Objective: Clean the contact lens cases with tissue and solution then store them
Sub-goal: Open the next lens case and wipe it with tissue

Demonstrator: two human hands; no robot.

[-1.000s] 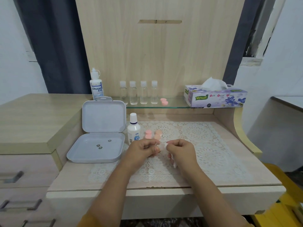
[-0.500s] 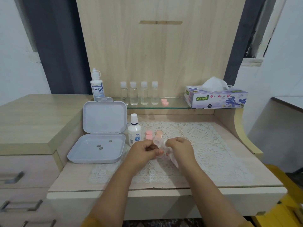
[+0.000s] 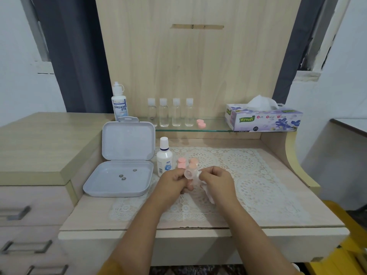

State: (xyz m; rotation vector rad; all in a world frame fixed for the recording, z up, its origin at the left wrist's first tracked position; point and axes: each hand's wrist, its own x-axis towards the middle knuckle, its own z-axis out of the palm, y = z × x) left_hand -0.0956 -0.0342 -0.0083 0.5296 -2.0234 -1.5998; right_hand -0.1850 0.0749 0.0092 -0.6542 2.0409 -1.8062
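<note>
— What's she got in her hands?

— The left hand [image 3: 172, 182] has its fingers curled round a clear lens case [image 3: 189, 172], held up just above the lace mat [image 3: 248, 175]. The right hand [image 3: 215, 180] is right beside it, fingers curled, pinching a tissue [image 3: 206, 190] that hangs down below the knuckles and touches the case.

— And the other cases?

— Pink caps [image 3: 181, 162] sit on the mat just behind her hands, next to a small white bottle [image 3: 164, 157]. Another pink case [image 3: 201, 123] lies on the glass shelf [image 3: 214, 128], near four clear little bottles [image 3: 170, 113].

— Where's the solution?

— The tall bottle [image 3: 119, 102] stands at the shelf's left end. The tissue box [image 3: 264, 119] is at the right end, one sheet poking up.

— That grey box?

— The storage box [image 3: 119, 177] lies open left of the mat, lid upright, a few small dark bits in its tray. I can't tell what they are.
</note>
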